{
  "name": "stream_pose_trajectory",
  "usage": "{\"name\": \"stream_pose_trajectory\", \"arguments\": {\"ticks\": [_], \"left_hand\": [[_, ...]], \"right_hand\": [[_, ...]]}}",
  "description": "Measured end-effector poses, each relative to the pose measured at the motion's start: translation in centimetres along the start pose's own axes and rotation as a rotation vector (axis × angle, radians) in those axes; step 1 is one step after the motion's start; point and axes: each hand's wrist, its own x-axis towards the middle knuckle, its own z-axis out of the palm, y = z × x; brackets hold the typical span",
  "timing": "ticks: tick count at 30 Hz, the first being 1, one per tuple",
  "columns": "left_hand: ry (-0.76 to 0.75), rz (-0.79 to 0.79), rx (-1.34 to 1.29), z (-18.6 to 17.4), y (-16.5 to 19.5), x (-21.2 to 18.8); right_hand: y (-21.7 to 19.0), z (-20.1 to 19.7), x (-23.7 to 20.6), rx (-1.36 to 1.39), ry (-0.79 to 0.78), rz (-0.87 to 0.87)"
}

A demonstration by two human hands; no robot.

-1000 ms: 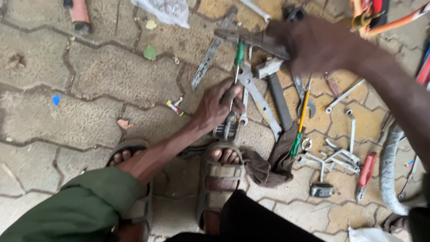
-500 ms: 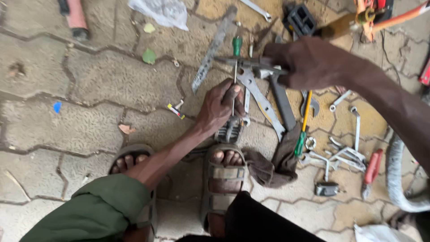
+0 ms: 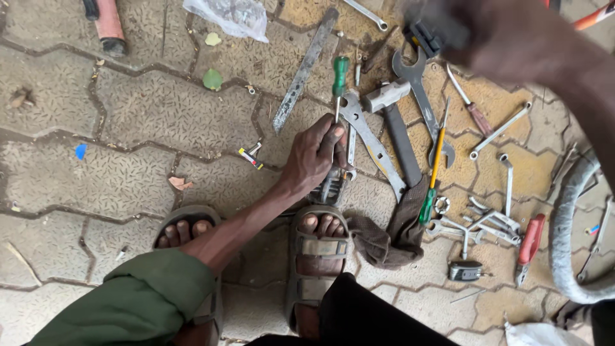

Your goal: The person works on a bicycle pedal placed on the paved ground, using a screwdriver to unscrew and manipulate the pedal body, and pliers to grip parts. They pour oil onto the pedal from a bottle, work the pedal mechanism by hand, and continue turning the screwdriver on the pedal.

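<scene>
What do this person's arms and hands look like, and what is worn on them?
Both are bare hands, no gloves, rings or watch showing. The left hand has grime-darkened fingertips, and its arm wears an olive-green cloth sleeve pushed up past the forearm. The right hand is close to the camera and blurred; no sleeve shows on its forearm.

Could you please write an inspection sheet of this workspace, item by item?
Surface: paving stones, dusty, with leaves and scraps.
Job's things: small metal part on the ground by the sandalled foot; green-handled screwdriver above it.
Clutter: large spanners, hammer, flat file, yellow screwdriver, brown rag, small wrenches, red-handled pliers.
Grippers: left hand presses on the metal part; right hand raised, blurred, grasp unclear.
Cables: nothing seen.
Surroundings: grey tyre at right, plastic bag at top.
</scene>
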Motion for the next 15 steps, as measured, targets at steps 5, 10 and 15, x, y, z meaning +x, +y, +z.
{"name": "stream_pose_trajectory", "arguments": {"ticks": [5,10,15], "left_hand": [[-0.004,-0.028,0.035,0.1,0.0,0.2],[0.004,-0.017,-0.010,0.3,-0.1,0.3],[-0.039,-0.066,0.000,0.5,-0.3,0.5]], "right_hand": [[0.1,2.6,1.0,0.167,0.233,0.366],[-3.0,3.2,0.6,0.113,-0.210,-0.024],[-0.5,1.1,0.7,0.309,0.080,0.102]]}}
